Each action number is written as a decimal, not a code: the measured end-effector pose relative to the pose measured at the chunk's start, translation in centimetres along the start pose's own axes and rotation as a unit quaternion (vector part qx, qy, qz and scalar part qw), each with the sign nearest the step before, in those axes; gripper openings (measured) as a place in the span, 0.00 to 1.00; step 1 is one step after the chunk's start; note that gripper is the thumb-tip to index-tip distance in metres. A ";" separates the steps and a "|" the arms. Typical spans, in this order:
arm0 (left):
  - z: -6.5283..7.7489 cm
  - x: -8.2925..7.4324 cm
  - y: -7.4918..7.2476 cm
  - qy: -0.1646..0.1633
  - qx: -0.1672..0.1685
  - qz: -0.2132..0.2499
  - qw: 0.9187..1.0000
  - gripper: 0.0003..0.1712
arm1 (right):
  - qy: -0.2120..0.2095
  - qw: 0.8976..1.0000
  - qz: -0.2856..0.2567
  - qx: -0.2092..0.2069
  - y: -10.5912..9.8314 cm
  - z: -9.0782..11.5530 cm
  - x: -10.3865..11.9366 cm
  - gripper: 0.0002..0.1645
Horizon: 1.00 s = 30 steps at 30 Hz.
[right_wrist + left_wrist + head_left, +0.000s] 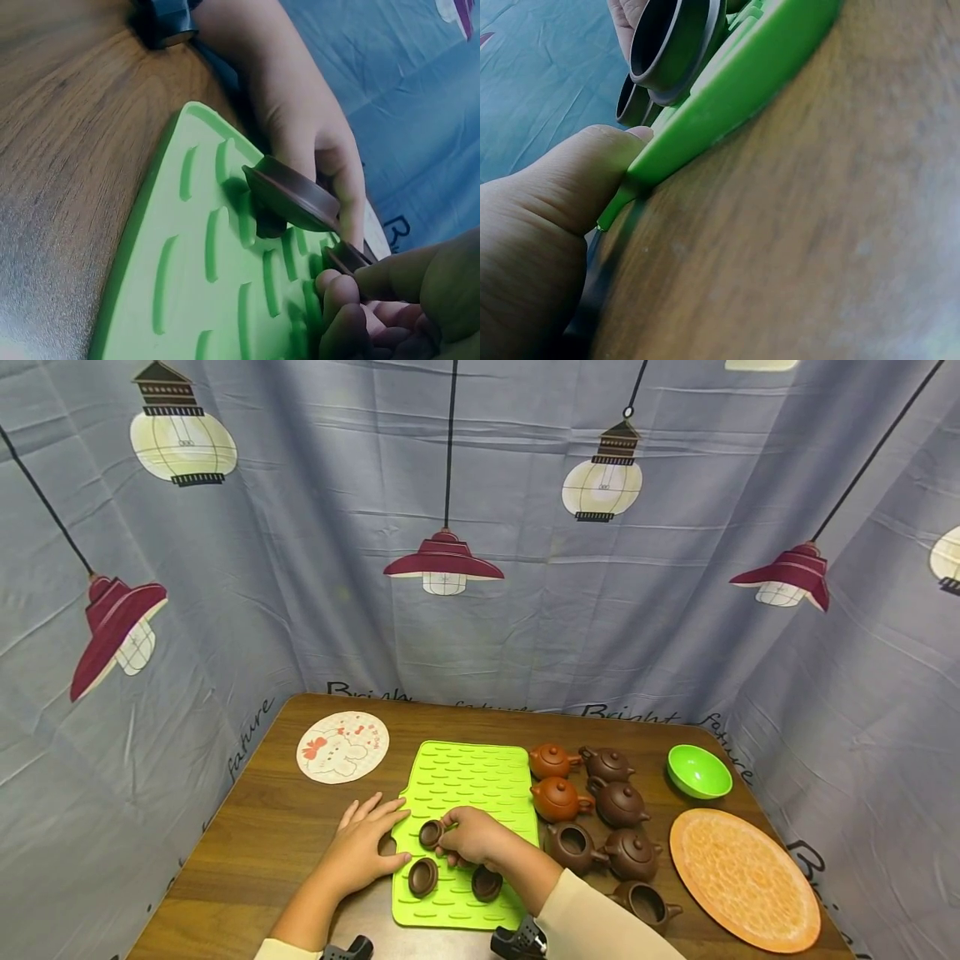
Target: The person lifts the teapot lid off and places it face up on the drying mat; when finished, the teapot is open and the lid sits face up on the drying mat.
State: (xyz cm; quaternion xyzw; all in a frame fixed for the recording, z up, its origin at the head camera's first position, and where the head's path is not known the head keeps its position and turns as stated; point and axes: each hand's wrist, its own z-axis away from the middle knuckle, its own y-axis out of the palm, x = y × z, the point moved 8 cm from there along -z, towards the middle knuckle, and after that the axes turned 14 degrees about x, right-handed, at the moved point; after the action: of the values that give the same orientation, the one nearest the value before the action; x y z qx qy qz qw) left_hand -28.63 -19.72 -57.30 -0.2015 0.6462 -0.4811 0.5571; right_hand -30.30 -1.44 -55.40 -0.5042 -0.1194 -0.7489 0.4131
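Note:
Between thumb and fingertips, my right hand (476, 837) pinches a small dark brown teapot lid (431, 834) at the left side of the green ridged mat (472, 768). Two more brown lids, one (423, 877) just in front of it and another (487, 885) beneath my right wrist, lie underside up on the mat. With fingers spread and fairly straight, my left hand (358, 853) rests at the mat's left edge; its thumb (592, 169) touches the rim in the left wrist view. The right wrist view shows the pinched lid (349, 257) partly hidden by fingers.
Right of the mat stand lidded orange-brown teapots (558, 800), lidded dark teapots (619, 803), and two lidless dark ones, a nearer (647, 906) and a farther (572, 849). Beyond them are a green bowl (699, 772) and an orange round mat (745, 879). A rabbit-print mat (342, 747) lies back left.

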 end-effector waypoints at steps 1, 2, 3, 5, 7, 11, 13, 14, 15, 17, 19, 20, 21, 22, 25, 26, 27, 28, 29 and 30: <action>0.0 0.0 0.0 0.000 0.001 0.000 1.000 0.42 | 0.001 1.000 0.003 -0.001 0.0 0.0 0.0 0.08; 0.0 0.0 -0.1 -0.001 0.001 -0.001 1.000 0.42 | 0.001 1.000 0.007 -0.002 -0.1 0.0 0.1 0.08; 0.0 0.0 -0.1 -0.001 0.000 -0.001 1.000 0.42 | 0.001 1.000 0.009 -0.003 -0.1 0.0 0.1 0.08; 0.0 0.0 -0.1 0.000 -0.002 -0.003 1.000 0.42 | 0.002 1.000 0.022 -0.009 -0.3 0.0 0.2 0.09; -0.1 0.0 0.0 -0.001 -0.002 -0.004 1.000 0.41 | 0.003 0.999 0.041 -0.018 -0.6 0.2 0.3 0.10; -0.1 0.1 0.1 -0.003 -0.002 -0.006 1.000 0.41 | -0.001 0.998 0.059 -0.029 -1.4 1.1 0.7 0.11; -0.1 0.2 0.2 -0.004 -0.002 -0.006 1.000 0.42 | -0.011 0.998 0.047 -0.030 -1.9 1.8 0.8 0.13; -0.2 0.3 0.2 -0.004 -0.002 -0.007 1.000 0.42 | -0.016 0.999 0.039 -0.030 -2.3 2.1 0.9 0.14; -0.2 0.3 0.2 -0.004 -0.003 -0.006 1.000 0.42 | -0.021 0.999 0.030 -0.030 -2.6 2.4 1.0 0.15; -0.2 0.3 0.2 -0.004 -0.003 -0.008 1.000 0.42 | -0.031 0.999 0.020 -0.034 -3.4 3.1 1.0 0.18; -0.3 0.4 0.3 -0.004 -0.002 -0.009 1.000 0.42 | -0.038 0.998 0.017 -0.038 -4.2 3.8 0.9 0.21; -0.3 0.4 0.3 -0.003 -0.002 -0.010 1.000 0.42 | -0.041 0.998 0.016 -0.039 -4.6 4.2 0.8 0.21; -0.3 0.3 0.3 -0.003 -0.001 -0.010 1.000 0.42 | -0.044 0.998 0.015 -0.040 -4.9 4.6 0.8 0.22; -0.3 0.3 0.4 -0.002 -0.001 -0.010 1.000 0.42 | -0.049 0.998 0.015 -0.040 -5.3 5.0 0.7 0.22; -0.2 0.2 0.4 -0.001 0.001 -0.009 1.000 0.42 | -0.063 0.997 0.020 -0.043 -6.3 6.2 0.5 0.21; -0.2 0.2 0.4 -0.001 0.002 -0.008 1.000 0.42 | -0.067 0.996 0.026 -0.048 -6.7 6.6 0.3 0.20; -0.2 0.2 0.4 -0.001 0.002 -0.007 1.000 0.42 | -0.069 0.996 0.029 -0.054 -7.1 7.0 0.1 0.20; -0.2 0.2 0.4 -0.001 0.002 -0.007 1.000 0.42 | -0.070 0.995 0.033 -0.061 -7.5 7.5 0.0 0.20; -0.2 0.2 0.4 -0.001 0.002 -0.006 1.000 0.42 | -0.072 0.994 0.037 -0.069 -7.9 7.9 -0.2 0.20; -0.2 0.2 0.3 -0.001 0.001 -0.006 1.000 0.42 | -0.071 0.994 0.039 -0.079 -8.3 8.4 -0.5 0.20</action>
State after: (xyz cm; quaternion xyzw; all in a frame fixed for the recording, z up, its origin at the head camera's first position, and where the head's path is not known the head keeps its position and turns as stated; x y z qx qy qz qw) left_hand -28.74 -19.68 -57.72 -0.2053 0.6435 -0.4851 0.5554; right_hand -30.85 9.00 -49.96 -0.5917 -0.0690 -0.7014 0.3913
